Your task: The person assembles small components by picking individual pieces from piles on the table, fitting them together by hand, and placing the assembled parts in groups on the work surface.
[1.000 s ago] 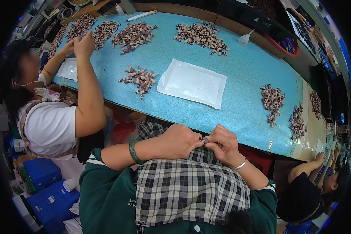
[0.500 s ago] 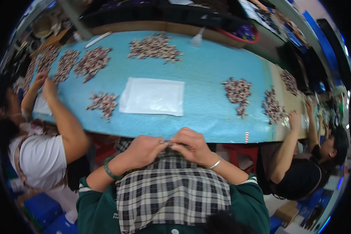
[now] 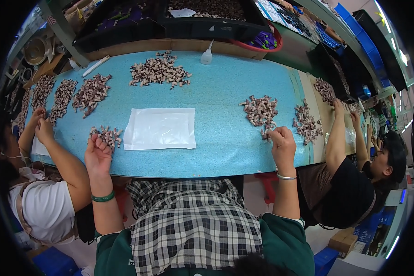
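Observation:
My left hand (image 3: 99,154) is at the near edge of a small pile of little brown-and-cream pieces (image 3: 110,137), palm partly turned up. Its fingers curl in toward the thumb; whatever they hold is too small to make out. At the lower end of another pile of similar pieces (image 3: 260,110), my right hand (image 3: 284,146) is closed, fingertips pinched together and largely hidden. A flat white packet (image 3: 160,129) lies on the blue tabletop (image 3: 216,92) between my hands.
A larger pile (image 3: 158,71) and a small squeeze bottle with a thin nozzle (image 3: 206,56) are toward the back. Black trays (image 3: 211,28) and a red basket (image 3: 279,39) stand beyond. Co-workers sit at left (image 3: 46,202) and right (image 3: 349,193), with piles before them.
My hands have parted from their meeting point at the table's near edge. The left went left to the small pile, the right to the right-hand pile. A striped stick near the edge no longer shows.

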`<state>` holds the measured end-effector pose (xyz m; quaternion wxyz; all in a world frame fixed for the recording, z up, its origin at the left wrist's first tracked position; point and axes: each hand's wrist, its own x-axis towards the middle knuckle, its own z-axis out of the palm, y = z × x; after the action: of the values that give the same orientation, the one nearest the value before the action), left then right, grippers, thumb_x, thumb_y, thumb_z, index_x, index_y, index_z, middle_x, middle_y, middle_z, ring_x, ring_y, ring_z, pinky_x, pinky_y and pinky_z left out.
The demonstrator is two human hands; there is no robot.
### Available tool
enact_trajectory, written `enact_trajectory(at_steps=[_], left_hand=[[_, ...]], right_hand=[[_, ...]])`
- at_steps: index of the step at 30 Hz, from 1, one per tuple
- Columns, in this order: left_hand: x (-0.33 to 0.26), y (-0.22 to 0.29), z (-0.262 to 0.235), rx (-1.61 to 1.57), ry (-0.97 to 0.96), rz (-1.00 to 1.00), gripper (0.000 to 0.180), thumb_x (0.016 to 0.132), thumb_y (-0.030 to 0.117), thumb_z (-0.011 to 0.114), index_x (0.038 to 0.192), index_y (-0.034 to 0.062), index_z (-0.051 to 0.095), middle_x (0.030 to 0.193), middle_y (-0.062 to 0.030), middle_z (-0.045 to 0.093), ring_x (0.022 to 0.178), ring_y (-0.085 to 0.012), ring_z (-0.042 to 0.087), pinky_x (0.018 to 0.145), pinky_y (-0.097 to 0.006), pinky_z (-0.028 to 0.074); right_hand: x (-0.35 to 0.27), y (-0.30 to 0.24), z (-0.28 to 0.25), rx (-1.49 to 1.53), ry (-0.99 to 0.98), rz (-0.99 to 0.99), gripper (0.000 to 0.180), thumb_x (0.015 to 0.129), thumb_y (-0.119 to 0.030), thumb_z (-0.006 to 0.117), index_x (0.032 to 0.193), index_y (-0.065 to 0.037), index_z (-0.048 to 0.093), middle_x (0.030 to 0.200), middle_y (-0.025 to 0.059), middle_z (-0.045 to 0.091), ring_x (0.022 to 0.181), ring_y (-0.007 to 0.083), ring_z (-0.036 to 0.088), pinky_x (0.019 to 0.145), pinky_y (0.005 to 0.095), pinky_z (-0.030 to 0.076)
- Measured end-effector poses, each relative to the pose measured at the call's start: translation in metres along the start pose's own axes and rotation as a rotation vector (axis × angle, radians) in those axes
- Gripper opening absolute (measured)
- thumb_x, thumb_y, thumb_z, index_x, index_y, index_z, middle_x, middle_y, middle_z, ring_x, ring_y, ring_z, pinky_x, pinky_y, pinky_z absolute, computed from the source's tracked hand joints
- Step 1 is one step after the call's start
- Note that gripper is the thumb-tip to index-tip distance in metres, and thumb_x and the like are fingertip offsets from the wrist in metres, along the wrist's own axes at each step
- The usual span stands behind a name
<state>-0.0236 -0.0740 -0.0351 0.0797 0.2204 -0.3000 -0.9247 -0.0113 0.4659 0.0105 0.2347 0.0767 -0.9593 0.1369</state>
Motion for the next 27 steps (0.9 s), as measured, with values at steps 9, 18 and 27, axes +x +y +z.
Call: enact_trajectory(at_steps=[9,18,27], left_hand=[[-0.023,-0.018,0.064,0.352,-0.126,0.170,0.019,0.096,0.017,0.053,0.110,0.0030,0.054,0.071,0.0016,0.047,0.056,-0.0077,0.042,0.048,-0.020,0.037],[0.029,-0.084,0.171,1.845,-0.627,0.795,0.019,0.083,0.009,0.062,0.102,0.0056,0.061,0.096,-0.0117,0.062,0.084,-0.0288,0.064,0.070,-0.039,0.052],[0.081,-0.125,0.199,2.181,-0.737,0.869,0.018,0.079,0.003,0.062,0.097,0.0026,0.061,0.095,-0.0160,0.060,0.082,-0.0337,0.065,0.068,-0.043,0.053]], right_hand=[[0.013,-0.007,0.008,-0.001,-0.129,-0.069,0.019,0.068,-0.001,0.069,0.086,-0.009,0.066,0.087,0.0051,0.058,0.081,0.0255,0.058,0.065,0.0372,0.048],[0.036,-0.066,0.025,0.145,-0.254,-0.233,0.010,0.071,-0.004,0.065,0.079,-0.006,0.058,0.081,0.0089,0.057,0.079,0.0286,0.055,0.064,0.0387,0.048],[0.039,-0.077,0.040,0.254,-0.273,-0.182,0.015,0.070,-0.006,0.072,0.084,-0.006,0.066,0.077,0.0071,0.058,0.074,0.0255,0.056,0.062,0.0369,0.048]])
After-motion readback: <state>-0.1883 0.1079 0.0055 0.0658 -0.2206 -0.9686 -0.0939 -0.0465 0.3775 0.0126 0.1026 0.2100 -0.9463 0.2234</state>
